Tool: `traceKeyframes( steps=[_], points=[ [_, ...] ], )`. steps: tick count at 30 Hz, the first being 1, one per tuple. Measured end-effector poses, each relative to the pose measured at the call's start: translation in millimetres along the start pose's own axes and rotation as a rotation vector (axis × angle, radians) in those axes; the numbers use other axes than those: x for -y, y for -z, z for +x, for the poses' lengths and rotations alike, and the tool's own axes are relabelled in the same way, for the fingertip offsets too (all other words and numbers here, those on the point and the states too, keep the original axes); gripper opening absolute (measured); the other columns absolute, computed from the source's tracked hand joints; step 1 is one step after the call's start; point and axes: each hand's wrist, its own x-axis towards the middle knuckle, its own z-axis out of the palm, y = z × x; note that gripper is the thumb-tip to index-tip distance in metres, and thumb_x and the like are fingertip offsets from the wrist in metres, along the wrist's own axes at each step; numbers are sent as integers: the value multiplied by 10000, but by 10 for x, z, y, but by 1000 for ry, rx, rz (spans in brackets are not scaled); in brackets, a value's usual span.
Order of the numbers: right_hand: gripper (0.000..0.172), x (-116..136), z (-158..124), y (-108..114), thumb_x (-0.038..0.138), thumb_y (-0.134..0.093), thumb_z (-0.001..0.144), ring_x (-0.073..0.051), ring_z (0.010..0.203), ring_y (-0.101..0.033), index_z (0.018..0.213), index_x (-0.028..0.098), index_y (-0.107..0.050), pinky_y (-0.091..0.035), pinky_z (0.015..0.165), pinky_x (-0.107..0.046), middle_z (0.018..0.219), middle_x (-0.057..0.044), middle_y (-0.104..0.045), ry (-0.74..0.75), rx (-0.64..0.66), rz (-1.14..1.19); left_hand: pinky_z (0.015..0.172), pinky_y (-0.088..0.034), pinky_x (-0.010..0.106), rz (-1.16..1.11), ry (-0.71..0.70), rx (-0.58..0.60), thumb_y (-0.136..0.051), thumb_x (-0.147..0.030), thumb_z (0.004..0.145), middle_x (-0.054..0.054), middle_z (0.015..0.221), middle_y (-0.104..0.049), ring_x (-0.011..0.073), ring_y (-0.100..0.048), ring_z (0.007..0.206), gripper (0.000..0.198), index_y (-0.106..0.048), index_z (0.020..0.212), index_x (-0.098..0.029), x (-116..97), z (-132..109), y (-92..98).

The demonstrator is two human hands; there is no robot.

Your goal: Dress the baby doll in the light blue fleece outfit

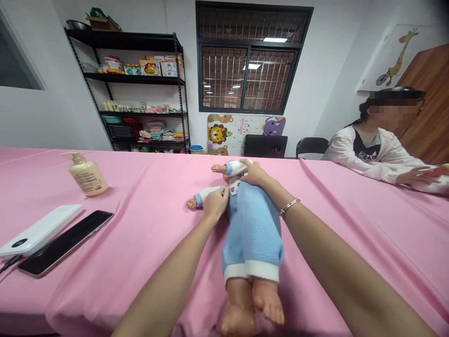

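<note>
A baby doll (252, 229) in light blue trousers and a white top lies on the pink tablecloth (147, 224), bare feet toward me. My left hand (215, 202) is closed on the doll's clothing at its left shoulder, beside its outstretched arm. My right hand (254, 173), with a silver bracelet at the wrist, is closed on the doll's other shoulder by its raised arm. The doll's head is hidden behind my hands and its body.
A cream pump bottle (86, 174) stands at the left. A white power bank (40, 230) and a black phone (66, 248) lie near the left front edge. Another person (382, 150) sits at the right. A shelf of toys (140, 93) and chairs stand behind.
</note>
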Motion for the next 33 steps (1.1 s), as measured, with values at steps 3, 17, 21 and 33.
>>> traceKeyframes(
  steps=[3, 17, 21, 33],
  points=[
    [742, -337, -32, -46, 379, -687, 660, -277, 1015, -529, 1294, 200, -346, -433, 807, -349, 1120, -149, -495, -101, -33, 74, 698, -456, 341, 149, -16, -24, -350, -354, 896, 80, 858, -660, 254, -616, 828, 320, -645, 898, -230, 45, 20, 1],
    [441, -365, -226, -794, 451, -550, 748, -271, 1031, -550, 1068, 163, -460, -426, 872, -356, 1057, -127, -595, -561, -314, 808, 948, -373, 311, -343, 305, -372, -551, -304, 774, 104, 1214, -553, 245, -508, 1108, 612, -388, 1352, -190, 567, 354, 70],
    [339, -481, -221, -823, 358, -379, 820, -218, 824, -630, 1036, 117, -480, -516, 708, -314, 936, -125, -617, -719, -355, 1093, 935, -356, 381, -230, 380, -487, -563, -305, 763, 127, 1102, -593, 292, -502, 1056, 474, -542, 1233, -247, 567, 363, 135],
    [180, -545, -398, -723, 243, -440, 839, -128, 553, -573, 888, 78, -496, -476, 505, -226, 665, -61, -575, -748, -93, 1282, 903, -274, 437, 266, 291, -116, -430, -445, 847, 162, 1073, -539, 362, -428, 1060, 388, -544, 1201, -337, 804, 287, 159]
  ],
)
